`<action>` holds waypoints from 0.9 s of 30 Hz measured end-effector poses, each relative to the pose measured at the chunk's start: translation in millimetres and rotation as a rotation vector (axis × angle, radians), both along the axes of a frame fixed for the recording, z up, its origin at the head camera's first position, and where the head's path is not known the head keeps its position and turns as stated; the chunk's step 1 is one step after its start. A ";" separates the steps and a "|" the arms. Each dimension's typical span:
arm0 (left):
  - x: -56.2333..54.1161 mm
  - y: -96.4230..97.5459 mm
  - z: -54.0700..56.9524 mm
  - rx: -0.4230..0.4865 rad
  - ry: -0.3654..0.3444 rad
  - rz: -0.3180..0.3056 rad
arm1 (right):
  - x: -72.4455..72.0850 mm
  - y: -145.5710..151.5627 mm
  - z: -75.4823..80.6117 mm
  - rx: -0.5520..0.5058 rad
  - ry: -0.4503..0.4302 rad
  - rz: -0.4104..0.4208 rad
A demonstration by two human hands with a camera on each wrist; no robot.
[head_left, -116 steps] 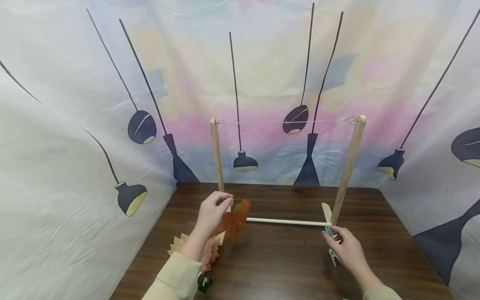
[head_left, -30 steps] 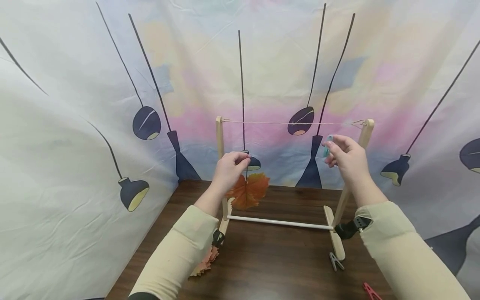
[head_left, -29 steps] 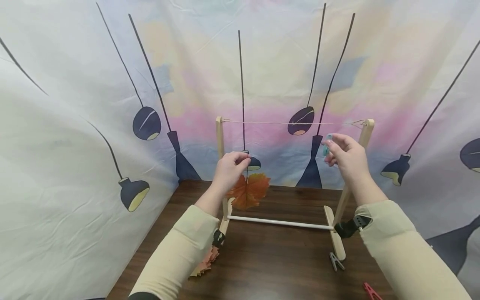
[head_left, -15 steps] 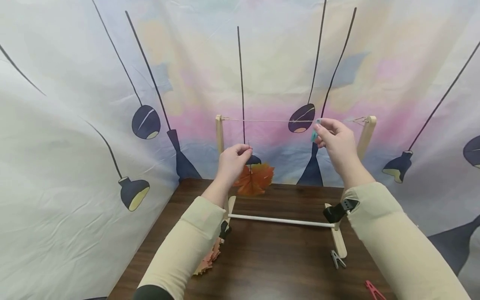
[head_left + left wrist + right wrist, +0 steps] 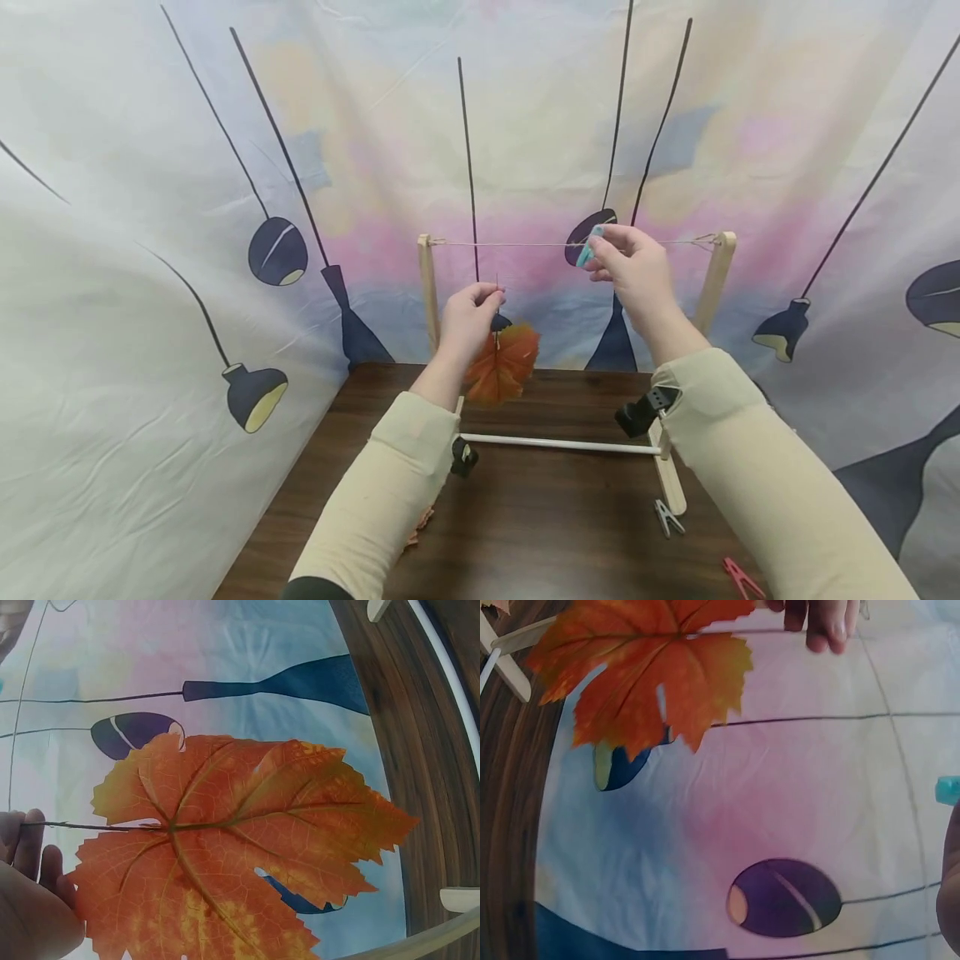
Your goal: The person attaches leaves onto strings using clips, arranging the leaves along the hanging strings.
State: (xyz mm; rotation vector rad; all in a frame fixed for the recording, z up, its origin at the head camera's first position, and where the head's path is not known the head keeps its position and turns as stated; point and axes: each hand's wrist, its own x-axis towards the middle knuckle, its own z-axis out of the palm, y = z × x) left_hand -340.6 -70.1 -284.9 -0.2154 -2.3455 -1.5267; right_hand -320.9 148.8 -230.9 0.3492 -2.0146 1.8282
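There are three clips: a teal clip (image 5: 588, 250), a grey clip (image 5: 667, 518) and a red clip (image 5: 741, 578). Two hands (image 5: 465, 325) (image 5: 639, 272), two wooden posts (image 5: 428, 292) (image 5: 716, 275), one string (image 5: 517, 244), one white rod (image 5: 558, 443). One held orange leaf (image 5: 512, 367); near-left leaves (image 5: 422, 527) are too hidden to count.

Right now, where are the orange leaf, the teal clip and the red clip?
Orange leaf (image 5: 240, 806), left wrist view: on its blade.
Teal clip (image 5: 584, 255), head view: on its lower part.
Red clip (image 5: 738, 575), head view: on its middle.
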 end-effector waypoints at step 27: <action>-20.0 2.0 9.4 -0.074 0.045 0.109 | -23.9 -52.0 15.6 0.170 -0.060 -0.010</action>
